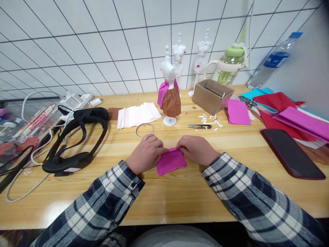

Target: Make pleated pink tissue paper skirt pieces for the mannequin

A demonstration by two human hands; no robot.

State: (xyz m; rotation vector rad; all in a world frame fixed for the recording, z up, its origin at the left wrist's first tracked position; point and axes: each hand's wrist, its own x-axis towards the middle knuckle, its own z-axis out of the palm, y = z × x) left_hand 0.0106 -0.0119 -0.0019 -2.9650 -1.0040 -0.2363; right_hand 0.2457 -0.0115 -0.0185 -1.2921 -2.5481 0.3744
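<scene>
A small magenta piece of crepe paper or fabric (171,163) lies on the wooden table before me, its far edge between my hands. My left hand (146,153) pinches the upper left of that edge, fingers closed. At the upper right corner my right hand (197,149) grips it, thumb against fingers. The far edge looks folded into a narrow strip. Just beyond stands a miniature white mannequin (168,72) dressed in a brown pleated skirt (171,103) and a magenta cape (163,94). A thin metal ring (144,124) lies near my left hand, thread snips (199,126) beyond my right.
Pale pleated material (140,115) and a black headset (77,144) lie to the left. Two bare mannequins (203,51) stand behind a cardboard box (212,97). White scraps (205,120), a magenta sheet (238,112), a phone (291,152), and a bottle (276,61) are on the right.
</scene>
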